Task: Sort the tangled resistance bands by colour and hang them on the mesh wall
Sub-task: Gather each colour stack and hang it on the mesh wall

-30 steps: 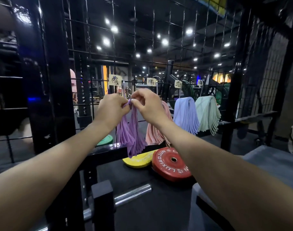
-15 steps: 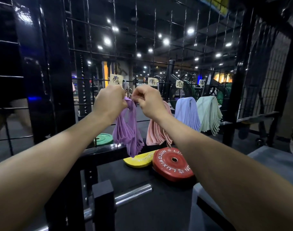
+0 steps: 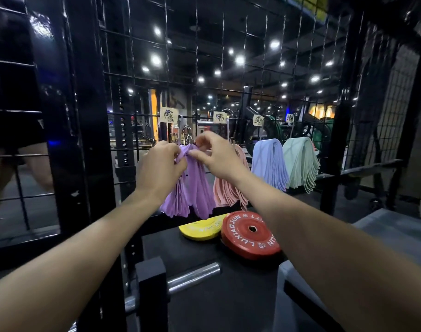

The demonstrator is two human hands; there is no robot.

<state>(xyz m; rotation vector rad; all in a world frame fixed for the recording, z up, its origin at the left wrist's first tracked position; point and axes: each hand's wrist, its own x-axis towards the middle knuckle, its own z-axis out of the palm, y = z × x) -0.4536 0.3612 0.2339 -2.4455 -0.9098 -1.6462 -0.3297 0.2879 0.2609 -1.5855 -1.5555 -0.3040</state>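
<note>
purple bands point(image 3: 195, 190), pink bands point(image 3: 226, 190), red plate point(image 3: 250, 238)

The scene is dim, lit by small round ceiling lights point(image 3: 156, 60) that flare white behind the mesh wall point(image 3: 204, 68) and leave glare on the black post point(image 3: 39, 25). Wide-angle bending curves the frame's edges, and the far background is soft.

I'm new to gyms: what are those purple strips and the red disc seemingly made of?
Purple bands: likely thin matte rubber or latex; they hang limp in soft folds. Red disc: probably dense matte rubber with raised lettering and a small metal-looking ring at its hole.
</note>
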